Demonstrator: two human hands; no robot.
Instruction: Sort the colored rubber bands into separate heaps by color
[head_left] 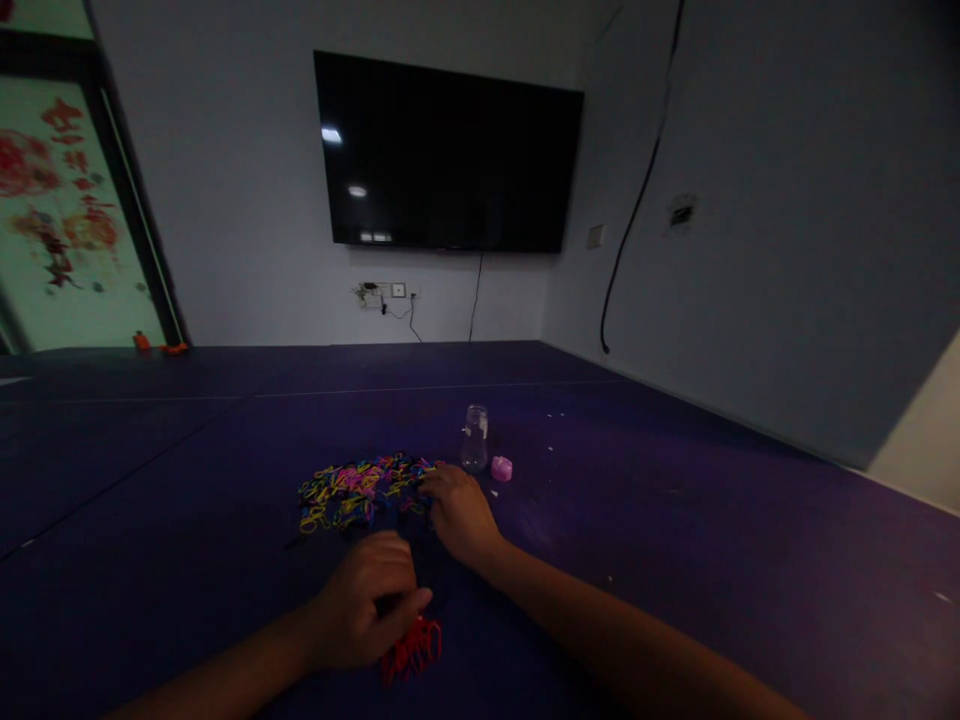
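Note:
A loose heap of small multicoloured elastic bands (352, 490) lies on the dark purple surface in front of me. My right hand (461, 515) reaches to the heap's right side, fingers bent together and their tips among the bands; anything pinched there is hidden. Closer to me, my left hand (371, 600) is curled closed, and its inner side cannot be seen. Red elastic bands (412, 648) lie in a bunch just below the left thumb; whether the hand grips any is unclear. Beyond the right hand stands a clear bottle (475, 440), upright, with a pink cap (502, 468) beside it.
The wide purple surface (675, 560) runs back to the walls, with small white scraps (551, 448) right of the bottle. A large dark television (450, 160) hangs on the back wall above sockets and cables. A black cable (637, 200) dangles along the right wall.

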